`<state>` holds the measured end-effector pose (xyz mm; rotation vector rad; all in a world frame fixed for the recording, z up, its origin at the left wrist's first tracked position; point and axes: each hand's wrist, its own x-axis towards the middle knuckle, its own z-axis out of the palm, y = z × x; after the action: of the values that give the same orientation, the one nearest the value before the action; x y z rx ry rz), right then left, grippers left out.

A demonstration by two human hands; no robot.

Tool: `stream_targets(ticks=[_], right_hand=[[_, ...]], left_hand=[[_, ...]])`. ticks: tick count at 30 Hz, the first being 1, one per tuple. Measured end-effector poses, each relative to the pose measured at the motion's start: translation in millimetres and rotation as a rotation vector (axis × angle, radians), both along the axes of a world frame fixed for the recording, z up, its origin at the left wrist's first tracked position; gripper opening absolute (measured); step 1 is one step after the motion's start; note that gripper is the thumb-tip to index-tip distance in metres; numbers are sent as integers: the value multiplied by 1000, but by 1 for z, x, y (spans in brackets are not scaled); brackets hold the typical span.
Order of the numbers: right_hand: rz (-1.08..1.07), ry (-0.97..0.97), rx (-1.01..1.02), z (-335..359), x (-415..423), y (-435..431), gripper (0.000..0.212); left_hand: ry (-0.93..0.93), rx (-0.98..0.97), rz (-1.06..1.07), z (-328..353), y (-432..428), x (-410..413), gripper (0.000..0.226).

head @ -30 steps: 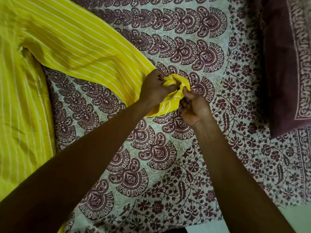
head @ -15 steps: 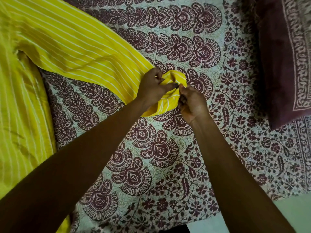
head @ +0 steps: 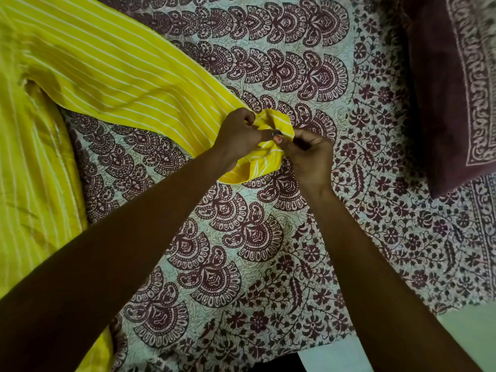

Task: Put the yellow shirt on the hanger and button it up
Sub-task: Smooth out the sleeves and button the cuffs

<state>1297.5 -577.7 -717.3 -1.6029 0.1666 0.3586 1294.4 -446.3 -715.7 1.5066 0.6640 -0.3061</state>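
The yellow shirt with thin white stripes lies spread on the bed, its body at the left and one sleeve stretching toward the middle. The sleeve's cuff is bunched between both hands. My left hand pinches the cuff from the left. My right hand pinches it from the right, thumb and fingertips meeting my left thumb at a small dark button. No hanger is in view.
A patterned maroon and pale bedsheet covers the bed. A dark maroon pillow lies at the upper right. The bed's near edge and pale floor show at the lower right.
The hands have drawn closer together on the cuff, and my right fingertips now meet my left thumb at the button. The cuff is folded tighter.
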Motion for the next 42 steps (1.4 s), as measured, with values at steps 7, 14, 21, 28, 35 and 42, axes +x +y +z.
stream_targets(ticks=[7,14,21,28,35,42], right_hand=[[251,-253,-251,1,6,-13,22],[348,-439,-394,4,7,-18,17],[205,-376,-274,6,5,-17,16],[121,-403,-206,10,-5,-22,18],[90,-436,-256,10,-7,-22,21],[68,-561,-372,9,-8,-26,16]], left_hand=[[65,24,-170,5,12,4,35],[-95,214,-211,12,3,2,44],[-559,727,-681,21,12,-1,46],[-616,778,-699,30,19,1,28],[-661,662,-530,27,9,-9,21],[-553,483,-420,29,-1,-7,28]])
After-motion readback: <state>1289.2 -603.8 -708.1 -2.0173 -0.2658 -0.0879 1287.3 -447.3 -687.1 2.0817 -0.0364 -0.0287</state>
